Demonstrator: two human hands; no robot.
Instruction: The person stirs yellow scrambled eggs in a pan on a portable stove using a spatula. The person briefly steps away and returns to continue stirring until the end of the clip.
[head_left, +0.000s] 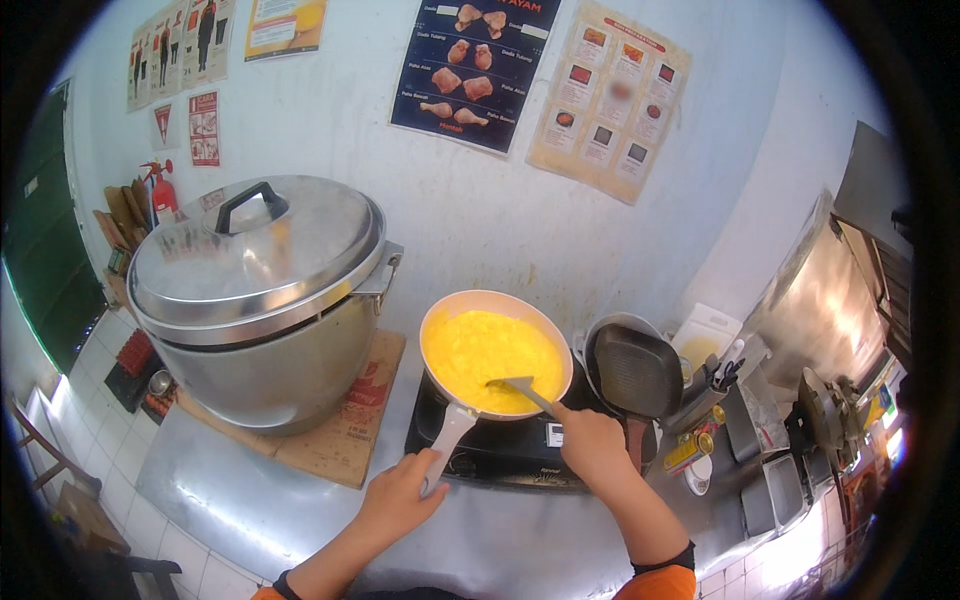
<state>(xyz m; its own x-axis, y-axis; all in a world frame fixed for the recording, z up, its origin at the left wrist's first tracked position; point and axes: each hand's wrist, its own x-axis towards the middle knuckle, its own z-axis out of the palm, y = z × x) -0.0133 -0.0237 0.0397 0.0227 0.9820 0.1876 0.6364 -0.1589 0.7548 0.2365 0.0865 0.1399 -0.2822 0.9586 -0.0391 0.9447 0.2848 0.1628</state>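
A light-coloured frying pan (559, 341) sits over the left side of a black Rinnai gas stove (499, 450). Soft yellow scrambled egg (487, 345) covers its base. My left hand (405, 487) grips the pan's pale handle (450, 442) near its end. In my right hand (589, 439) is the handle of a grey spatula (525, 386), whose blade rests in the egg at the pan's near right. On the stove's right side, a dark square grill pan (634, 367) lies on top of another round pan, its brown handle towards me.
Close on the left, a large lidded metal rice cooker (262, 367) stands on flattened cardboard (367, 420). Right of the stove are a knife holder (697, 394), yellow cans (688, 452), a white cutting board (705, 334) and metal pans (784, 491). The wall rises directly behind.
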